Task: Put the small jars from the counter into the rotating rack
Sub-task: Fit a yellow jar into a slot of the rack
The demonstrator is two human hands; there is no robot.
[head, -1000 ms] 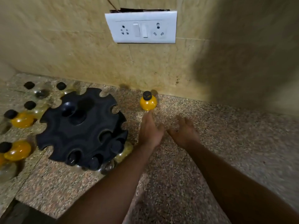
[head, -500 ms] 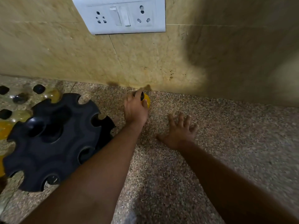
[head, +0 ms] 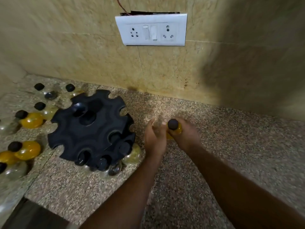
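Right hand (head: 186, 136) grips one jar (head: 173, 128); I count several racked in the rack (head: 92, 129), many left on the counter (head: 231, 154).

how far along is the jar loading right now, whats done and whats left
Done: a few jars sit in the near slots of the black rack. In hand: a yellow jar, gripped by the right hand, the left hand beside it. Left: several loose jars on the counter, and the open slots.
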